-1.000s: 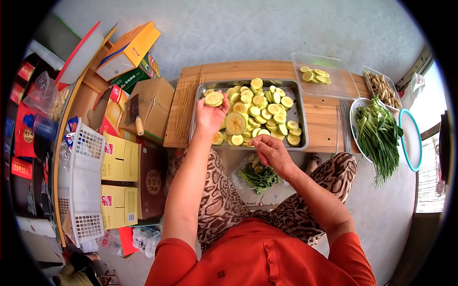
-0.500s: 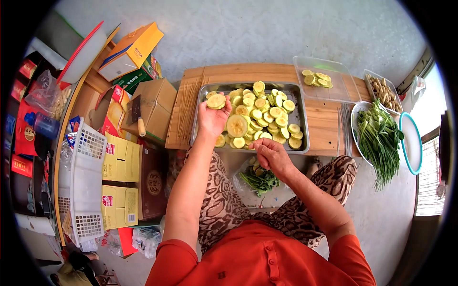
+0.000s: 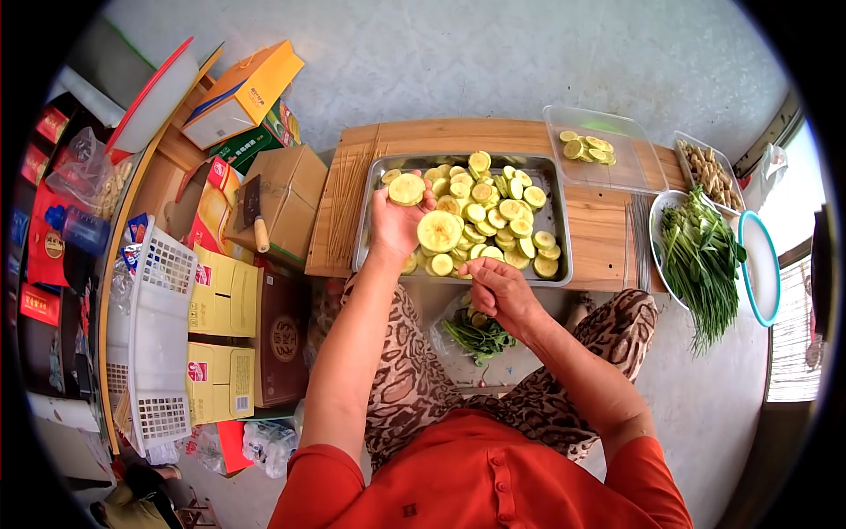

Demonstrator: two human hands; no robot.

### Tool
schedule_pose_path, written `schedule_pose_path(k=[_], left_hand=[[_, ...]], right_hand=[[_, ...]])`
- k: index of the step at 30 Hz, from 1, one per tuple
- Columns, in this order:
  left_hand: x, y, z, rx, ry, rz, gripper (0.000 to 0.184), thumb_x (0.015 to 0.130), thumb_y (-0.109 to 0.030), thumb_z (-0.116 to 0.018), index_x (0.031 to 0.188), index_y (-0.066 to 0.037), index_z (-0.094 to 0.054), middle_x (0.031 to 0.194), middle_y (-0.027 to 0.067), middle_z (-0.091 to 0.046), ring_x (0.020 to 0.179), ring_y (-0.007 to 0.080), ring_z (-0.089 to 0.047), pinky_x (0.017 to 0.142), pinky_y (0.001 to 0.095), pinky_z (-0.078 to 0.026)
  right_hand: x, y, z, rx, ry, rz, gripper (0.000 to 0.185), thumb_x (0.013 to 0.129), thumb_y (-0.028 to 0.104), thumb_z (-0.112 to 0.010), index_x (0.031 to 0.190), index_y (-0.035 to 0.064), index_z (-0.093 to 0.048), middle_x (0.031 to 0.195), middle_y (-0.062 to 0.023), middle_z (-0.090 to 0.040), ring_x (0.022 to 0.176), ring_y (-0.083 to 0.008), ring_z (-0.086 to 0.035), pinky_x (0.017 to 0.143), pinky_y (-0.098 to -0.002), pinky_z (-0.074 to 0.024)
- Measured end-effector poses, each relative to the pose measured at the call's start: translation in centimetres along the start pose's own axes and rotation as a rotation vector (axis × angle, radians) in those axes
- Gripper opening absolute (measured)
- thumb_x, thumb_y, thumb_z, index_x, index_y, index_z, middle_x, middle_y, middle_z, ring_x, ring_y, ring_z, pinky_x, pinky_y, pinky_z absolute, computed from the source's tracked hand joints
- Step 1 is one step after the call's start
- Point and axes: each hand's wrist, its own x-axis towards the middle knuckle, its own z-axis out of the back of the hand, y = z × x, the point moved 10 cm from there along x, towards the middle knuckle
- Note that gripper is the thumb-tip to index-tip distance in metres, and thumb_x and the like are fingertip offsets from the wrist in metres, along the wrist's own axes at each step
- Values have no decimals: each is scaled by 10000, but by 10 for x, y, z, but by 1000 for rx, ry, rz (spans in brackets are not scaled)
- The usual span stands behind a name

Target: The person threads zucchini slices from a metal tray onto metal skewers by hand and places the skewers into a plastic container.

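- Your left hand (image 3: 397, 227) has its fingers closed around the held slices (image 3: 406, 189), above the tray (image 3: 553, 207).
- Your right hand (image 3: 502, 286) pinches its fingers together by the near rim; anything thin between them is too small to tell.
- Loose slices (image 3: 493, 216) fill the tray, on the surface (image 3: 608, 238).

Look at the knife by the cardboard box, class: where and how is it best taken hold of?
Probably by its wooden handle, coming from the near side. The knife has its handle toward the camera wearer and its dark blade pointing away, so a grip there should avoid the blade.
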Motion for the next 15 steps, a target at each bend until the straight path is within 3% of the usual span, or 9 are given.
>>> schedule_pose_path(k=[15], left_hand=[[-9, 13, -3, 34, -89, 59, 420, 871, -309, -330, 1107, -19, -522, 934, 125, -594, 814, 239, -586, 808, 380, -504]], right_hand=[[21, -1, 1, -80, -32, 63, 171, 948, 180, -485, 953, 38, -581, 518, 28, -384, 441, -75, -314, 418, -219, -236]])
